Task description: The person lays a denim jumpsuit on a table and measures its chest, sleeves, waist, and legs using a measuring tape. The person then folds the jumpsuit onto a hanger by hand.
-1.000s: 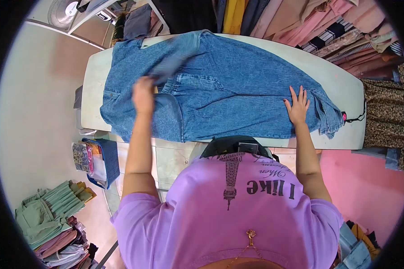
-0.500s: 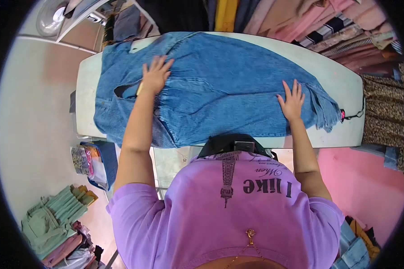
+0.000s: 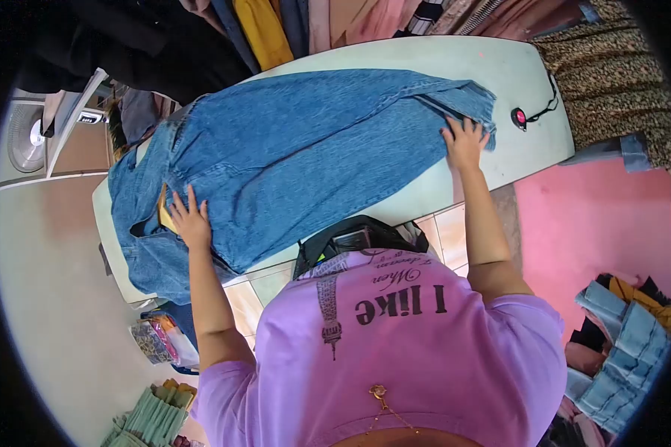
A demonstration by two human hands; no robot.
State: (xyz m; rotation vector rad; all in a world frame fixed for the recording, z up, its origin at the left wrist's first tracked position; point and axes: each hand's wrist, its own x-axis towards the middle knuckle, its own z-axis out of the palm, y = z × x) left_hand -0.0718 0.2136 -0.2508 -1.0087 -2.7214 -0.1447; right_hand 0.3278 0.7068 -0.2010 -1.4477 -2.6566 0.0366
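A long blue denim garment [image 3: 276, 160] with a frayed end lies across a white, board-shaped table [image 3: 395, 197]. My left hand [image 3: 191, 223] rests on its left part with the fingers spread, beside an opening where a yellowish patch [image 3: 165, 212] shows. At the right, my right hand [image 3: 466, 145] touches the near side of the frayed end, fingers apart. A fold with a dark gap runs just above those fingertips. The garment's exact kind is unclear.
A round black-and-pink object [image 3: 520, 118] with a black cord sits on the table's right part. Hanging clothes [image 3: 265, 33] line the back, and patterned cloth [image 3: 611, 71] hangs at right. Folded jeans [image 3: 626, 357] are low right, green clothes [image 3: 153, 417] low left. A fan [image 3: 26, 138] stands far left.
The view has turned and shifted. My left hand has come nearer to me along the garment, and my right hand has reached the frayed end, which now lies farther from the round object.
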